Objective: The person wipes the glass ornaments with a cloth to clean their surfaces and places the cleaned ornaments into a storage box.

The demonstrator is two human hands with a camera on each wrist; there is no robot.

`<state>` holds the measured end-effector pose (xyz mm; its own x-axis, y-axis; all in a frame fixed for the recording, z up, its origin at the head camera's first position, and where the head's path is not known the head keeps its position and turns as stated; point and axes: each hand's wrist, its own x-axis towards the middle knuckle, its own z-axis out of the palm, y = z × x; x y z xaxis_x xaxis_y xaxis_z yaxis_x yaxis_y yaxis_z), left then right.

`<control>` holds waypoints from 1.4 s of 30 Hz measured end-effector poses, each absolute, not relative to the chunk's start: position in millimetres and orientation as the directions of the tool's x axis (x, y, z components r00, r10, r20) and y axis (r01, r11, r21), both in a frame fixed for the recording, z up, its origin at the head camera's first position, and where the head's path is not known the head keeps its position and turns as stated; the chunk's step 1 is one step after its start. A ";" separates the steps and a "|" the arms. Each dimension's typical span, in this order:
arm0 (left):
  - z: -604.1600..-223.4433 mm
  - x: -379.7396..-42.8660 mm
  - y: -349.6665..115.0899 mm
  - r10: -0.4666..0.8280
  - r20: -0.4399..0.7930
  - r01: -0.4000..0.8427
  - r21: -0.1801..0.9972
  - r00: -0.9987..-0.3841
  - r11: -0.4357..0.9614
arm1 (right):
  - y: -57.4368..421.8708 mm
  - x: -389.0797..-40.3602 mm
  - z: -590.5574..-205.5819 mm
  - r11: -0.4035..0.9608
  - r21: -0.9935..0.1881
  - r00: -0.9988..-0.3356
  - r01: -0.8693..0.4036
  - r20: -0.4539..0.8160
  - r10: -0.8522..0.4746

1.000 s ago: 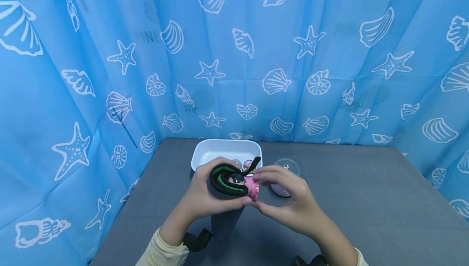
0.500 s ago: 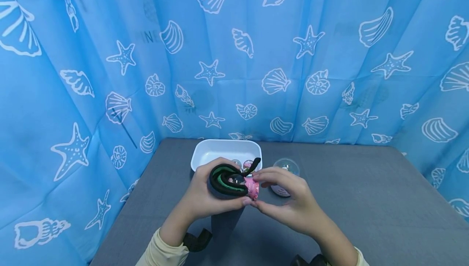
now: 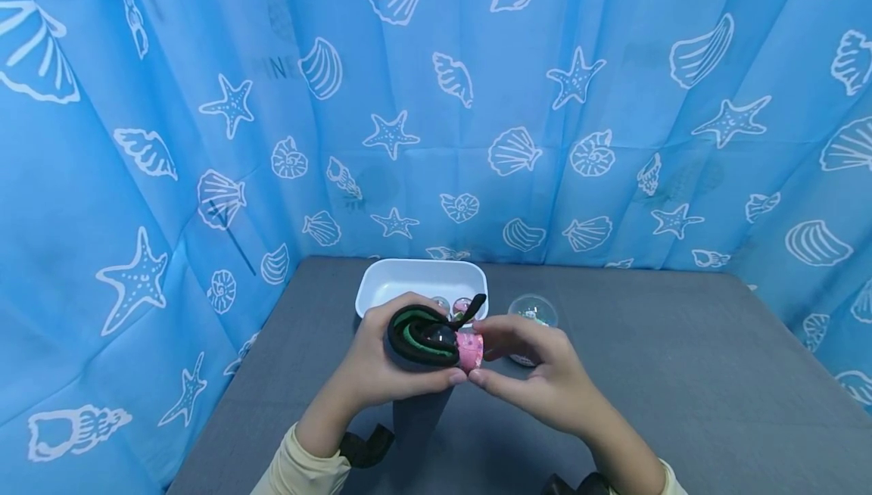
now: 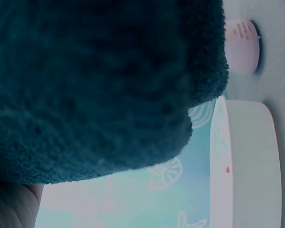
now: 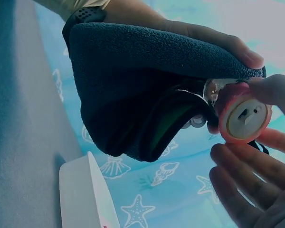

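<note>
My left hand grips a folded dark cloth with black edging and a green inside. Within its fold sits the clear dome of a small snow globe, largely covered by the cloth. The globe's pink base sticks out to the right, between the thumb and fingers of my right hand. From the right wrist view, the underside of that base faces the camera, showing a pale round plate with dark slots. A black loop rises from the cloth's edge.
Behind the hands stands a white tray with small globes at its right end. A larger snow globe is partly hidden by my right hand. All stand on a grey-covered table, before a blue shell-patterned curtain.
The pink base has turned slightly, showing a different part of its pattern. My right fingers have shifted around it and hide more of the larger globe's base. The left hand stays put.
</note>
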<state>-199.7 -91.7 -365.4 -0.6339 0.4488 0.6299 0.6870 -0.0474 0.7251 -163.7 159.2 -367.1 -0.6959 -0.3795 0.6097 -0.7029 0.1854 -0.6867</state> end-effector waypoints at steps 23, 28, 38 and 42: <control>-366.0 -198.8 -92.7 0.424 0.664 0.719 0.694 -0.616 -0.041 | 157.5 -159.2 -363.0 0.270 -0.688 -0.737 -0.673 0.593 -0.324; -365.7 -198.8 -92.8 0.414 0.672 0.727 0.686 -0.615 -0.034 | 157.5 -157.6 -361.5 0.275 -0.619 -0.677 -0.736 0.665 -0.316; -365.0 -197.2 -93.0 0.397 0.684 0.735 0.677 -0.612 -0.036 | 155.3 -155.3 -360.0 0.302 -0.521 -0.600 -0.799 0.729 -0.329; -364.0 -196.8 -93.0 0.392 0.694 0.744 0.667 -0.603 -0.037 | 155.1 -153.5 -358.8 0.318 -0.500 -0.589 -0.805 0.738 -0.330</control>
